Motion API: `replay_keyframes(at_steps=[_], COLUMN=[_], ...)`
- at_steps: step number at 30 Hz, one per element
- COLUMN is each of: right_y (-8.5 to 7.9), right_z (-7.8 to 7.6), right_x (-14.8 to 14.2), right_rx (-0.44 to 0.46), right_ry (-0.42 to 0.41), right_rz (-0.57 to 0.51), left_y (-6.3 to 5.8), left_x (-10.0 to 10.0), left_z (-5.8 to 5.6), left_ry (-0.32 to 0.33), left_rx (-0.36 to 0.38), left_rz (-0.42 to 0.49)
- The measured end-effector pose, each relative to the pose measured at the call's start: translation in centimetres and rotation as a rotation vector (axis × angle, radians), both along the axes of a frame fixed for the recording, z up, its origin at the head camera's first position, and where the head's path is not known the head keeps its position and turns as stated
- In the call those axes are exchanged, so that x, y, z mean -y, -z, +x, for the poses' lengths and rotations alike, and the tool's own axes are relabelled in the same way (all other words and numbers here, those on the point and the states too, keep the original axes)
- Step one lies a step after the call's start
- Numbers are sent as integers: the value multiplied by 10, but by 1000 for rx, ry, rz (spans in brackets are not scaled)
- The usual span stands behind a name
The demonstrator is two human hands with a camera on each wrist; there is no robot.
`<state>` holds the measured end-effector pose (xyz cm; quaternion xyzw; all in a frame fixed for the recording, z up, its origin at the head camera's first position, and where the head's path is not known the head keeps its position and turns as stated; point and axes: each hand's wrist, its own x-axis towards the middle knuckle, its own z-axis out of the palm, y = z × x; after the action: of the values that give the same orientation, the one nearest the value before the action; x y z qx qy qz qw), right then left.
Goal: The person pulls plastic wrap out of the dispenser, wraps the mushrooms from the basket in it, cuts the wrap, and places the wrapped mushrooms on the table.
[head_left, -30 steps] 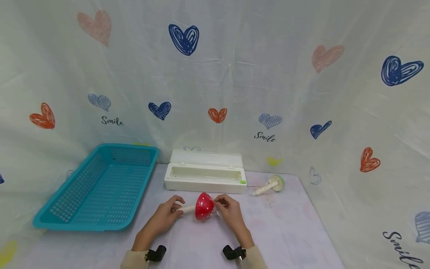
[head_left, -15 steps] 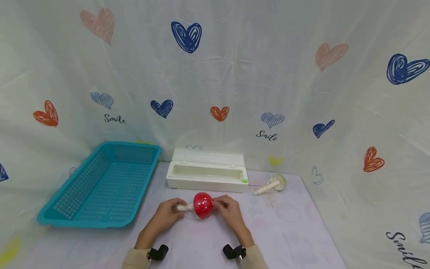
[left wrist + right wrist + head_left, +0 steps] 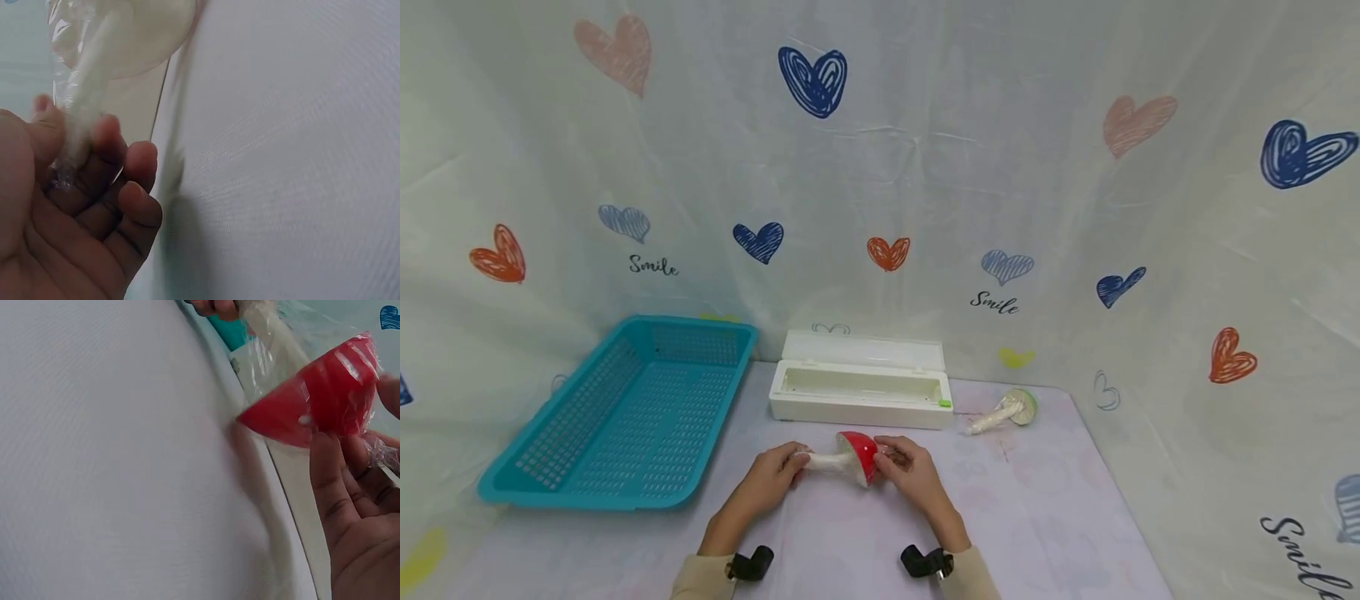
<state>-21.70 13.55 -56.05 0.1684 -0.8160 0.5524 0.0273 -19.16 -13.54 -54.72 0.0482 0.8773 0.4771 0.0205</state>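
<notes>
A toy mushroom (image 3: 865,454) with a white-dotted red cap and a pale stem, wrapped in clear plastic, is held sideways between both hands. My left hand (image 3: 767,482) pinches the far end of the stem; in the left wrist view the thumb and fingers close on the stem (image 3: 94,81) while the outer fingers curl loosely. The right hand (image 3: 917,479) holds the top of the cap, and in the right wrist view its fingertips press the red cap (image 3: 319,394), with crumpled plastic (image 3: 381,453) beside them. The mushroom appears raised off the table.
Behind the hands stands a white lidded box (image 3: 861,412), its lid raised. A large blue-green basket (image 3: 497,492) is at the left. On the right lies another wrapped toy mushroom (image 3: 1000,414) with a green cap. A heart-printed curtain (image 3: 917,167) backs the table.
The mushroom has turned, so its pale underside and more of the stem now show. The right hand has shifted from the plastic at the cap's tip onto the cap. The left hand stays at the stem.
</notes>
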Motion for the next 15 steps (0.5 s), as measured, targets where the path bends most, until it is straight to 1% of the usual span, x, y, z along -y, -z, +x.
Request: replay_keyframes(at_steps=[3, 5, 8, 10, 12, 15], right_y=[-2, -1, 2, 6, 9, 12], right_z=[0, 0, -1, -2, -4, -7], right_x=[-2, -2, -2, -1, 0, 1], right_rx=[26, 40, 56, 70, 74, 90], right_ry=[-39, -35, -2, 22, 52, 94], right_rz=[-4, -11, -22, -51, -74, -94], left_y=[0, 0, 3, 5, 6, 7], left_x=[0, -1, -2, -2, -3, -4], left_z=[0, 0, 0, -1, -1, -2], left_ry=[-6, -8, -10, -3, 1, 44], left_rx=[16, 28, -5, -45, -83, -82], left_rz=[-5, -31, -101, -124, -125, -83])
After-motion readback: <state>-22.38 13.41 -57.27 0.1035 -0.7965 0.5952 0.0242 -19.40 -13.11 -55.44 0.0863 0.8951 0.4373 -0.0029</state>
